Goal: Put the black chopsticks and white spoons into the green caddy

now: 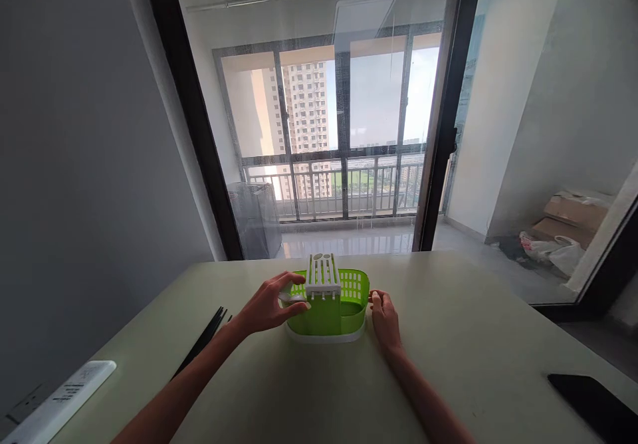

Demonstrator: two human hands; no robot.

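A green basket with slotted walls and a white base stands upright on the table. At its front middle is a tall green box-shaped holder topped by a white slotted lid. My left hand reaches over the basket's left side, thumb and fingers apart, tips close to the holder and lid. Between them shows a shiny white piece; I cannot tell whether it is loose or part of the basket. My right hand has its fingers curled at the basket's right side, gripping it near the rim.
Black chopsticks lie left of the basket, partly behind my left forearm. A white power strip is at the table's left edge, a black phone at the right. Glass doors in dark frames stand beyond the table.
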